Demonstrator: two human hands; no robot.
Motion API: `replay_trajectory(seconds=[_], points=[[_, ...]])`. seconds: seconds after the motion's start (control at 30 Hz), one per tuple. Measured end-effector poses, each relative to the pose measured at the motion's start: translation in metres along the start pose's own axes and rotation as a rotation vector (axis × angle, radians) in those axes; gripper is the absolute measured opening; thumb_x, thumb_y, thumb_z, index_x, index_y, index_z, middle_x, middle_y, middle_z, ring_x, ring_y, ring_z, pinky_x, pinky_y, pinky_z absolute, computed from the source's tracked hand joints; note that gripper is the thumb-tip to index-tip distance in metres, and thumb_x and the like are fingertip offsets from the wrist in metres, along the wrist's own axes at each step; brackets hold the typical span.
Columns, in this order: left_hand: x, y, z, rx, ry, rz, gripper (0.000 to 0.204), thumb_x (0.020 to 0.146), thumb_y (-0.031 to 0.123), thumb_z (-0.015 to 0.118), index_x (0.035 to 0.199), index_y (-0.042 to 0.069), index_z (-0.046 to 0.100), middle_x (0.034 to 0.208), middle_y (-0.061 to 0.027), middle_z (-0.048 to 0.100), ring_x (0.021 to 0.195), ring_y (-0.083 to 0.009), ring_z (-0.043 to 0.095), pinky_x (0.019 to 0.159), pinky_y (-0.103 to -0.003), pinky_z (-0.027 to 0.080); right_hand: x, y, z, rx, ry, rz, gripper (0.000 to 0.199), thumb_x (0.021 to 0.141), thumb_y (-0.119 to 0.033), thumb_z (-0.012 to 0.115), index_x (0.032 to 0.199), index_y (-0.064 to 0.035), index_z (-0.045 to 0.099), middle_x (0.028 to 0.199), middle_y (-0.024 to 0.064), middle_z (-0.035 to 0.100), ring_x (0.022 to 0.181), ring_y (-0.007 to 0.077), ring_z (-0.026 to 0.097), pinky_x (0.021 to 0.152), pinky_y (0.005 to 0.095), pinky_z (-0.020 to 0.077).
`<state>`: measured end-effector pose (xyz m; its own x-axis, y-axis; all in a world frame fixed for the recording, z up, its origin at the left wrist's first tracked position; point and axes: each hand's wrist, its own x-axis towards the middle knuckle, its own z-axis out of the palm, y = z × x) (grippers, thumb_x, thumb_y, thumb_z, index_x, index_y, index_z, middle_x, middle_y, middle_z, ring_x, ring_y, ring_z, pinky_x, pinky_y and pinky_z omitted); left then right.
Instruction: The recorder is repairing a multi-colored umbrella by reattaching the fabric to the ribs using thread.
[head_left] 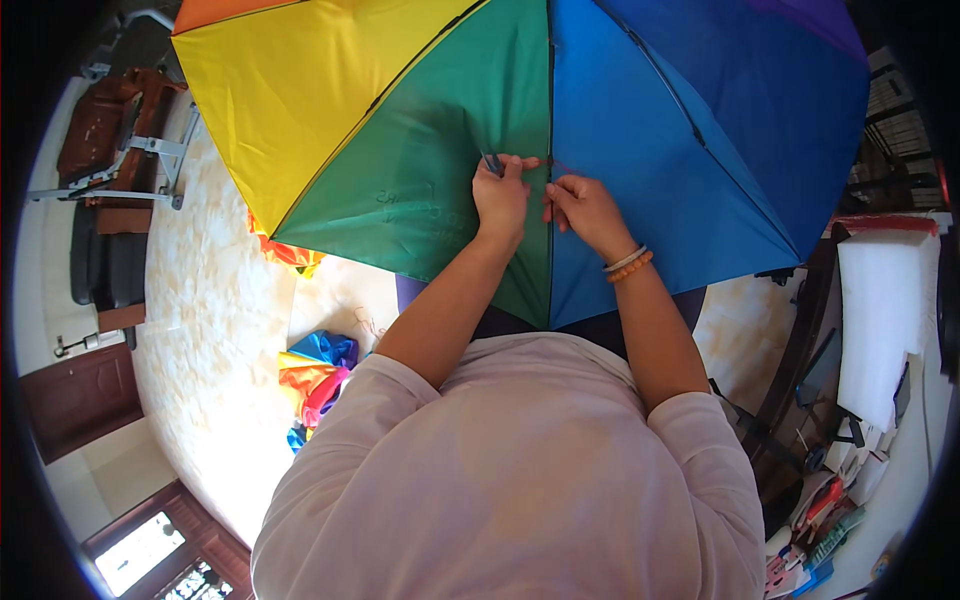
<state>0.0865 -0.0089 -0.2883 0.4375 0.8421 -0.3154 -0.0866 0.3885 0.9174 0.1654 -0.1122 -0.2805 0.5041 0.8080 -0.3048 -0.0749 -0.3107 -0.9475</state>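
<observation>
A rainbow-coloured umbrella [400, 185] is spread wide before me, its dark ribs showing against the panels. Both hands work at the rib [550, 90] between the green and blue panels. My left hand [502, 200] is closed around a small dark metal tool [492, 163], with a finger reaching to the rib. The tool's exact kind is hard to make out. Just right of the rib, my right hand [592, 215] has its fingertips pinched together; whatever they hold is too small to name. An orange bead bracelet [630, 266] and a pale bangle circle the right wrist.
Crumpled multicoloured fabric [318, 375] lies on the marbled floor [205, 300] at left, with more under the umbrella's left edge. A metal-framed machine [165, 150] stands far left. White padded material [880, 320] and cluttered supplies [825, 510] line the right side.
</observation>
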Motion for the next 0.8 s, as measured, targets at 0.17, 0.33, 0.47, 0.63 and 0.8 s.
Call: replay_trajectory(seconds=[0.17,0.33,0.47,0.63,0.8], points=[[0.000,0.008,-0.003,0.028,-0.088,-0.125,0.008,0.089,0.011,0.057,0.090,0.003,0.059,0.091,-0.0077,0.066,0.052,-0.0054,0.040,0.044,-0.018,0.032,0.001,0.000,0.001,-0.020,-0.001,0.000,0.021,0.093,-0.014,0.049,0.081,-0.0008,0.060,0.066,0.0056,0.063,0.048,0.0093,0.048,0.047,0.0207,0.0384],[0.001,0.010,-0.003,0.074,-0.106,-0.161,0.010,0.089,0.013,0.059,0.091,0.003,0.061,0.089,-0.0068,0.066,0.052,-0.0052,0.039,0.044,-0.017,0.031,0.000,0.000,0.003,-0.039,0.005,-0.008,0.021,0.093,-0.014,0.049,0.081,-0.0010,0.061,0.066,0.0053,0.063,0.047,0.0093,0.047,0.047,0.0209,0.0379],[0.001,0.012,-0.001,0.136,-0.127,-0.150,0.011,0.088,0.015,0.061,0.090,0.004,0.062,0.086,-0.0060,0.066,0.052,-0.0046,0.039,0.044,-0.017,0.030,-0.001,-0.004,0.003,-0.064,0.009,-0.012,0.022,0.093,-0.014,0.048,0.081,-0.0008,0.061,0.066,0.0054,0.063,0.047,0.0096,0.047,0.046,0.0217,0.0380],[0.005,0.020,-0.003,0.162,-0.275,-0.275,0.012,0.086,0.016,0.064,0.089,0.004,0.064,0.081,-0.0045,0.065,0.052,-0.0038,0.038,0.044,-0.016,0.030,-0.009,-0.020,-0.005,-0.153,0.060,0.020,0.015,0.089,-0.011,0.054,0.079,-0.0019,0.061,0.065,0.0034,0.062,0.047,0.0131,0.048,0.048,0.0252,0.0392],[0.006,0.017,-0.007,0.145,-0.255,-0.253,0.010,0.084,0.012,0.065,0.083,0.002,0.066,0.074,-0.0031,0.064,0.052,-0.0049,0.041,0.045,-0.017,0.032,-0.013,-0.046,-0.017,-0.726,0.495,-0.429,0.007,0.083,-0.009,0.060,0.078,-0.0036,0.062,0.072,0.0036,0.063,0.056,0.0161,0.053,0.054,0.0269,0.0414]])
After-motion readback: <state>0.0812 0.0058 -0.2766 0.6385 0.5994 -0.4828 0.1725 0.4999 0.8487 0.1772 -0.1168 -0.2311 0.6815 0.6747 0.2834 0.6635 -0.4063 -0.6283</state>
